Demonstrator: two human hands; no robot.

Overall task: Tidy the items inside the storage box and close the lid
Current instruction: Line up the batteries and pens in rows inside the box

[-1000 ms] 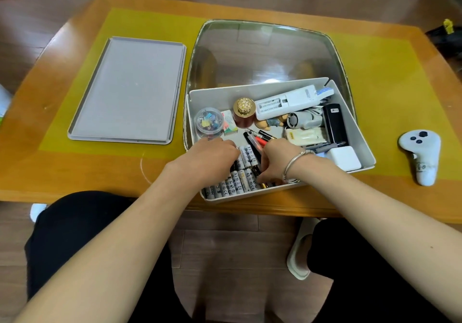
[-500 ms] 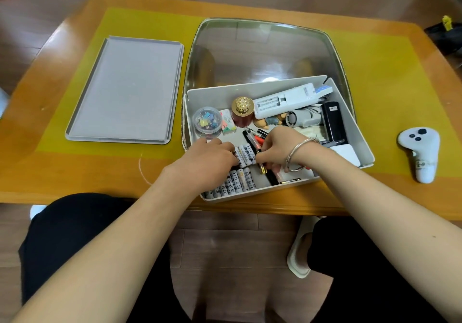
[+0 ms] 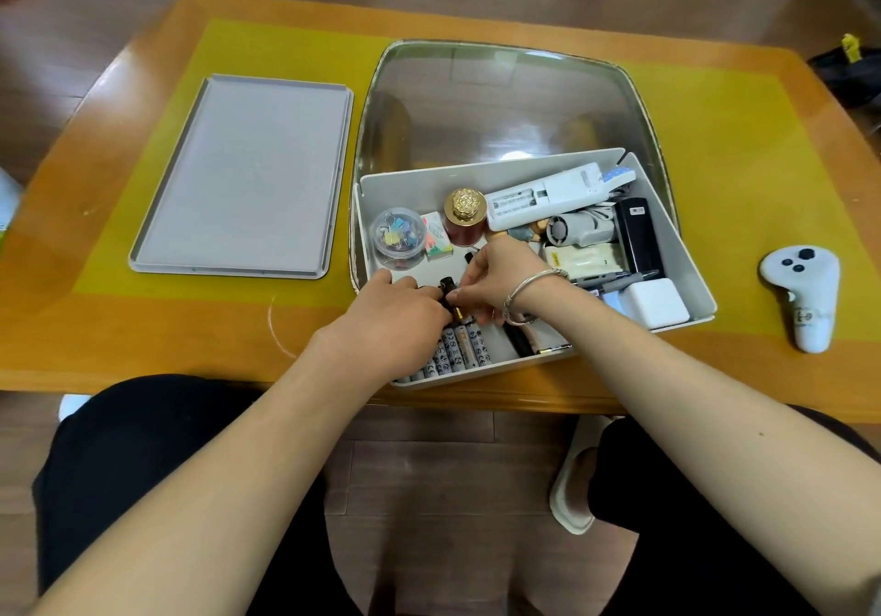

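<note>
wooden table [image 3: 143, 353] w/ a yellow mat [image 3: 743, 148] across the top and a glass panel [image 3: 500, 105] set in the middle. grey lid [image 3: 243, 176] lies flat on the mat, left of the white storage box [image 3: 686, 277], just beside it, not touching; box open, sits partly over the glass, near corner at the table edge. white controller [image 3: 803, 291] on the mat, right of the box, apart from it. inside box: white remote [image 3: 548, 195] along the far wall, black rectangular device [image 3: 639, 238] by the right wall, white square adapter [image 3: 655, 303] in the near right corner, gold-topped jar [image 3: 465, 217], clear tub of colored clips [image 3: 398, 236] far left, row of batteries [image 3: 457, 351] against the near wall. left hand [image 3: 395, 319] fingers curled down over the batteries, hides most of them. right hand [image 3: 500, 281], bangle on wrist, fingertips pinch a small black item [image 3: 447, 288] between both hands; can't tell if the left grips it too. black pen [image 3: 519, 341] lies under the right wrist.
</note>
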